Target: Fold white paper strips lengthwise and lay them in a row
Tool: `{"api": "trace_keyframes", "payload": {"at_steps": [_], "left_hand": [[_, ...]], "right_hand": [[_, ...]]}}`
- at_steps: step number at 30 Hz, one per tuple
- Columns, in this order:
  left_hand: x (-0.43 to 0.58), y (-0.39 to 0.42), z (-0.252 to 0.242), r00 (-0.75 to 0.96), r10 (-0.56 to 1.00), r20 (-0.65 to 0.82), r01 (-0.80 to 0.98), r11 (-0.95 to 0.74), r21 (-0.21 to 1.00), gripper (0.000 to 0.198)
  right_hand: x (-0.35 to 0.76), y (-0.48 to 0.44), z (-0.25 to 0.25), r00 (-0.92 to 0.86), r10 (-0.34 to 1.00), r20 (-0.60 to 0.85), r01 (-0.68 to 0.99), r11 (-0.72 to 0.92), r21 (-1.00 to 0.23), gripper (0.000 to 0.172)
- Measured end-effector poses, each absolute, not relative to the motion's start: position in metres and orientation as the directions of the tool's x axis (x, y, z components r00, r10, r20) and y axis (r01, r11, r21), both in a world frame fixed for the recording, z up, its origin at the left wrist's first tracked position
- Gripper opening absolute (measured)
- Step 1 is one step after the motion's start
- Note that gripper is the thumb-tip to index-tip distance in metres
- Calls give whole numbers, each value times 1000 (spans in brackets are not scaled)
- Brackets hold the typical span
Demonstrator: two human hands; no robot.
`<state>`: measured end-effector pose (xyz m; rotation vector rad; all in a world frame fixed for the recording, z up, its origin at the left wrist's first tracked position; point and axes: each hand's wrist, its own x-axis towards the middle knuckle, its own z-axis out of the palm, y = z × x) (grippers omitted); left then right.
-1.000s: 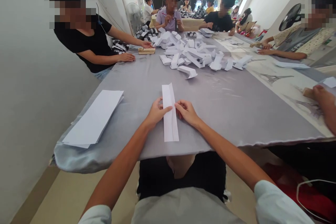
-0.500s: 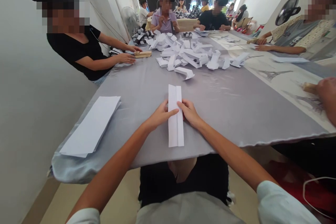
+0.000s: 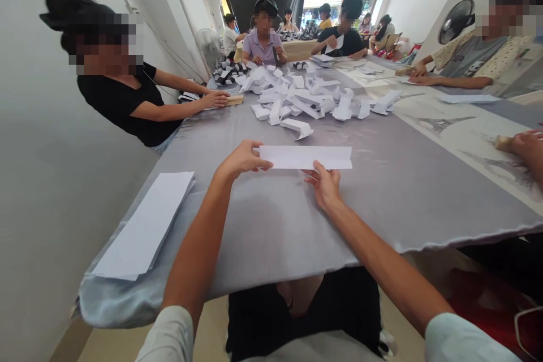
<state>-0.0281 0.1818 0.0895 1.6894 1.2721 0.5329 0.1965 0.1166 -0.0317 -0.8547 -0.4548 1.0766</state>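
Note:
A long folded strip of white paper (image 3: 306, 157) lies crosswise in front of me, just above the grey table cover (image 3: 382, 192). My left hand (image 3: 242, 159) pinches its left end between thumb and fingers. My right hand (image 3: 324, 185) holds the strip's lower edge near the middle, fingers curled up under it. A stack of flat white paper sheets (image 3: 146, 230) lies to my left near the table's edge.
A heap of folded white paper pieces (image 3: 301, 96) covers the middle of the table. A person in black (image 3: 127, 102) sits at the left with a wooden block (image 3: 235, 100). Other people sit at the far end and right. Another person's hand (image 3: 526, 147) rests at the right edge.
The strip lay lengthwise, pointing away from me, under both hands. Now it has been turned a quarter turn and lifted further from me, lying left to right.

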Motion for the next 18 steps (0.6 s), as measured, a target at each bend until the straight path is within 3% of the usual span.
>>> {"api": "trace_keyframes", "payload": {"at_steps": [3, 7, 14, 18], "left_hand": [[-29, 197, 86, 379, 920, -99, 327, -33, 944, 57], [-22, 206, 75, 230, 972, 41, 193, -87, 977, 51], [-9, 209, 66, -25, 997, 78, -65, -80, 995, 42], [-10, 213, 67, -137, 987, 87, -146, -107, 984, 39]], "right_hand": [[194, 115, -29, 377, 921, -94, -626, 178, -759, 46], [193, 115, -27, 339, 930, -144, -669, 131, -731, 44], [203, 118, -31, 236, 955, -181, -723, 48, -690, 23], [202, 117, -33, 244, 957, -157, -700, 62, -711, 42]]}}
